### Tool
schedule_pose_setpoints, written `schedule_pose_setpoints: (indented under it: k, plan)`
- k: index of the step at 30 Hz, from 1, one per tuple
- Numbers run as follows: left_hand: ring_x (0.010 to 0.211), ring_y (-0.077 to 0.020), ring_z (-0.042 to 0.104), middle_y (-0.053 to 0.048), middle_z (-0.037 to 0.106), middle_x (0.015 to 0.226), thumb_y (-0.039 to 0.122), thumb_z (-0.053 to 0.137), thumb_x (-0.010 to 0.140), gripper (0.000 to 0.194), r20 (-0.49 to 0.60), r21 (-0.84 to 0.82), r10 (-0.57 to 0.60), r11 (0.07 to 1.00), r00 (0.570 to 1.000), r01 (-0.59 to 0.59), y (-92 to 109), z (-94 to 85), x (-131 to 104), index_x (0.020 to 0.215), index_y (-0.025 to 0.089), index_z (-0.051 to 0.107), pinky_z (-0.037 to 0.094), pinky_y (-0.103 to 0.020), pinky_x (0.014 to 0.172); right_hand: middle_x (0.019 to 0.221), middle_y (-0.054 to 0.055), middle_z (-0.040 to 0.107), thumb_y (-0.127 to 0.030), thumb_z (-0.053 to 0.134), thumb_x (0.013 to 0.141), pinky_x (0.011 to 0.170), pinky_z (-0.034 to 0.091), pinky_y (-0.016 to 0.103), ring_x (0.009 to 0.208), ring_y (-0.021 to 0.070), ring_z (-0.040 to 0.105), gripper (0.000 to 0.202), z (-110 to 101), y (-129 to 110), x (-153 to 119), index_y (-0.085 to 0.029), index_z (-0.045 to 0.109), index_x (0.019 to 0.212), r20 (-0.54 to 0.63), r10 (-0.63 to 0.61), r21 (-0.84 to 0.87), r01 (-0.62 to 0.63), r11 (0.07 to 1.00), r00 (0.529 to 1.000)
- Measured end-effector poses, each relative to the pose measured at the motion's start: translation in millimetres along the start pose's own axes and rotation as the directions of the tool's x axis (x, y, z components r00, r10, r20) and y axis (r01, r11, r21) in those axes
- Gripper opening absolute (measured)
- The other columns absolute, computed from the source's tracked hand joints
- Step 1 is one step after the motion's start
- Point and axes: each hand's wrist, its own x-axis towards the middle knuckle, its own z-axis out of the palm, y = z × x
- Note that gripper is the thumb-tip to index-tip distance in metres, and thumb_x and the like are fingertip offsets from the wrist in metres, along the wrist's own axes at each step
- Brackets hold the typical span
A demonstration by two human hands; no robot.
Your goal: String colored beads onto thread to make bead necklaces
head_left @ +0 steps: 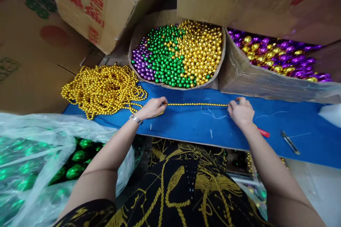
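A gold bead strand (197, 104) is stretched straight between my two hands, just above the blue tabletop (181, 124). My left hand (156, 107) pinches its left end, and the strand seems to run on toward the big heap of gold bead strands (103, 87) at the left. At the other end, my right hand (241, 111) has its fingers closed on the strand. Thin white thread (213, 114) lies in loose loops by the right hand. Partly hidden behind my right wrist is a small red object (263, 132). A utility knife (290, 142) lies farther right.
Behind the work area stands a cardboard box of purple, green and gold beads (170, 56). To its right, another carton (250, 78) holds larger purple and gold beads. Big cardboard boxes (93, 3) rise at the back. Clear plastic bags (34, 163) with green balls sit lower left.
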Motion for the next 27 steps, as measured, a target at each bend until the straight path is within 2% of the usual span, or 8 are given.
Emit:
schedule_pose_setpoints:
  k: [4, 7, 10, 12, 15, 19, 24, 27]
  plan:
    - [0.06, -0.013, 0.054, -0.003, 0.064, 0.074, 0.028, 0.044, 0.086, 0.018, 0.091, -0.457, 0.0, 0.888, 0.996, 0.041, 8, 6.5, 16, 0.094, 0.016, 0.054, 0.042, -0.024, 0.055, 0.123, 0.015, 0.061, -0.027, 0.044, 0.095, 0.091, 0.039, 0.045, 0.108, 0.0302, 0.049, 0.038, -9, -74, 10, -0.021, 0.062, 0.128, 0.086, -0.301, 0.218, 0.277, 0.936, 0.95]
    - [0.063, -0.0124, 0.051, -0.001, 0.057, 0.068, 0.029, 0.047, 0.084, 0.016, 0.057, -0.528, 0.026, 0.849, 0.998, 0.009, 16, 6.0, 16, 0.086, 0.015, 0.055, 0.041, -0.024, 0.058, 0.137, 0.012, 0.056, -0.037, 0.047, 0.097, 0.1, 0.039, 0.039, 0.121, 0.0263, 0.048, 0.049, -9, -150, 14, -0.018, 0.046, 0.143, 0.003, -0.576, 0.576, 0.47, 0.669, 0.817]
    - [0.064, -0.0119, 0.047, 0.001, 0.051, 0.067, 0.033, 0.048, 0.085, 0.019, 0.055, -0.55, 0.032, 0.835, 0.998, 0.004, 22, 0.5, 9, 0.079, 0.015, 0.054, 0.039, -0.024, 0.059, 0.119, 0.008, 0.067, -0.034, 0.044, 0.1, 0.086, 0.044, 0.028, 0.104, 0.0178, 0.061, 0.034, -4, -195, 20, -0.017, 0.057, 0.127, 0.044, -0.664, 0.714, 0.442, 0.543, 0.746]
    - [0.064, -0.012, 0.045, 0.001, 0.05, 0.067, 0.039, 0.048, 0.088, 0.027, 0.056, -0.49, 0.023, 0.872, 0.998, 0.007, 20, -4.1, 1, 0.077, 0.016, 0.054, 0.038, -0.023, 0.059, 0.098, 0.002, 0.071, -0.031, 0.04, 0.103, 0.075, 0.043, 0.022, 0.087, 0.0123, 0.064, 0.029, 0, -197, 25, -0.019, 0.065, 0.11, 0.08, -0.681, 0.71, 0.438, 0.552, 0.728]
    - [0.064, -0.013, 0.047, 0.001, 0.052, 0.068, 0.052, 0.046, 0.09, 0.039, 0.061, -0.302, 0.018, 0.953, 0.998, 0.001, -1, -13.2, -13, 0.073, 0.017, 0.054, 0.038, -0.024, 0.061, 0.094, -0.001, 0.07, -0.033, 0.043, 0.101, 0.077, 0.04, 0.02, 0.086, 0.01, 0.062, 0.028, 1, -158, 30, -0.023, 0.069, 0.099, 0.104, -0.68, 0.646, 0.47, 0.601, 0.726]
    - [0.062, -0.0155, 0.052, 0.0, 0.054, 0.064, 0.057, 0.046, 0.085, 0.042, -0.076, -0.082, -0.083, 0.994, 0.994, 0.077, -52, -32.0, -33, 0.07, 0.019, 0.054, 0.039, -0.025, 0.062, 0.101, 0.003, 0.069, -0.037, 0.043, 0.1, 0.083, 0.036, 0.027, 0.09, 0.0142, 0.059, 0.03, -3, -54, 33, -0.024, 0.07, 0.099, 0.171, -0.545, 0.466, 0.42, 0.779, 0.821]
    - [0.061, -0.0194, 0.054, -0.002, 0.059, 0.068, 0.047, 0.048, 0.082, 0.028, -0.325, 0.114, -0.284, 0.935, 0.902, 0.336, -92, -45.5, -49, 0.081, 0.021, 0.058, 0.035, -0.026, 0.06, 0.1, 0.01, 0.067, -0.037, 0.046, 0.097, 0.089, 0.033, 0.036, 0.098, 0.0216, 0.052, 0.031, -11, 88, 24, -0.02, 0.072, 0.098, 0.237, -0.151, 0.136, 0.121, 0.983, 0.96]
    - [0.058, -0.0203, 0.051, -0.003, 0.058, 0.066, 0.051, 0.043, 0.085, 0.032, -0.35, 0.21, -0.312, 0.893, 0.883, 0.399, -89, -41.2, -42, 0.082, 0.022, 0.057, 0.031, -0.026, 0.057, 0.112, 0.016, 0.062, -0.038, 0.04, 0.099, 0.088, 0.033, 0.041, 0.106, 0.027, 0.048, 0.037, -21, 153, 4, -0.019, 0.071, 0.108, 0.189, 0.187, -0.075, -0.176, 0.981, 0.964]
